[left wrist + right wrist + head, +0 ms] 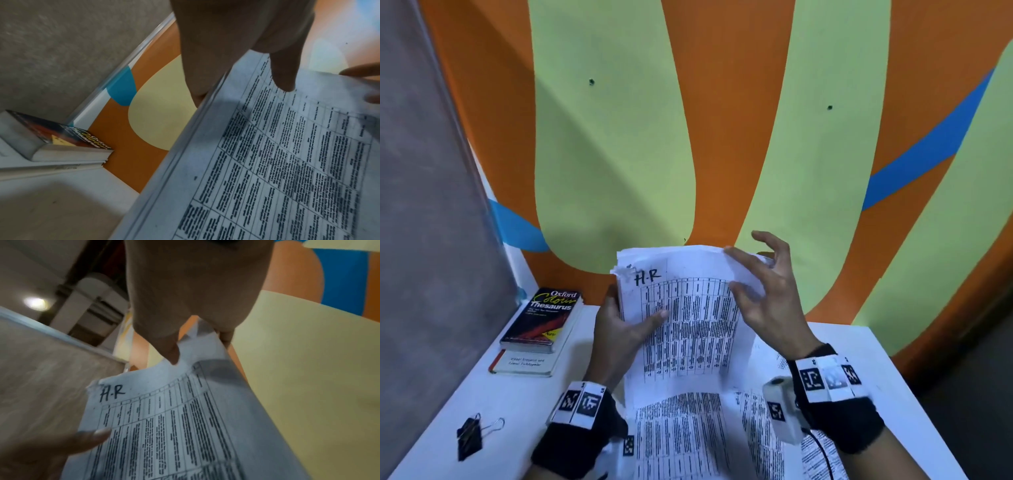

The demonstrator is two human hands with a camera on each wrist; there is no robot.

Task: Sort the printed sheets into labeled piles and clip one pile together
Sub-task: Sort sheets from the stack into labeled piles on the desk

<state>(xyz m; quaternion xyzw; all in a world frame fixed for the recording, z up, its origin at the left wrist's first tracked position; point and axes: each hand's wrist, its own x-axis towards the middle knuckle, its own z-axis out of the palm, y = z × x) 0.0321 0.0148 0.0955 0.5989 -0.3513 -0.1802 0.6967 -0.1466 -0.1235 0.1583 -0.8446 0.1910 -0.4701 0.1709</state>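
Observation:
A stack of printed sheets (688, 315) with dense tables stands nearly upright over the white table (500, 404), its top sheet marked "H-R" in the upper left corner. My left hand (626, 329) grips the stack's left edge, thumb across the front (283, 76). At the top right corner my right hand (753, 287) pinches the top sheet (185, 410) between thumb and forefinger, the other fingers spread. More printed sheets (705, 438) lie flat on the table under the stack. A black binder clip (470, 437) lies near the table's front left.
Two books are stacked at the back left, an Oxford Colour Thesaurus (544, 320) on top of a thinner one (524, 365). The painted orange, yellow and blue wall (722, 120) rises right behind the table. A grey partition (421, 205) closes the left side.

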